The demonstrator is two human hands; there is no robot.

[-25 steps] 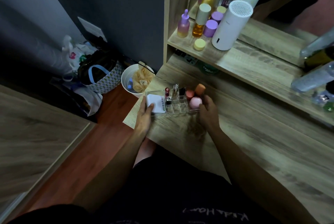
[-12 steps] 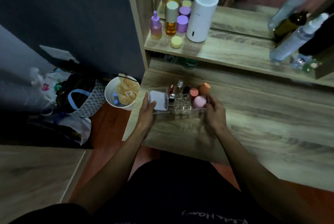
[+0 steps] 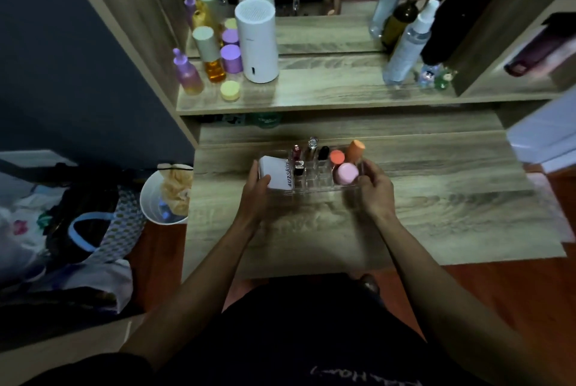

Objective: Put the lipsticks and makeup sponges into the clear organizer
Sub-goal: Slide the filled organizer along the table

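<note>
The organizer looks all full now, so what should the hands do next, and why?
Probably let go of the organizer and leave it on the desk. The lipsticks stand in its slots and the sponges sit at its right end, while the left hand and right hand grip its two ends. No loose ones show.

Between the two grips, a clear organizer (image 3: 311,181) holds pink (image 3: 346,173), coral (image 3: 336,156) and orange (image 3: 355,150) sponges, a white box (image 3: 276,177) (dark lettering), over a grey-brown woodgrain surface (image 3: 436,198).
</note>
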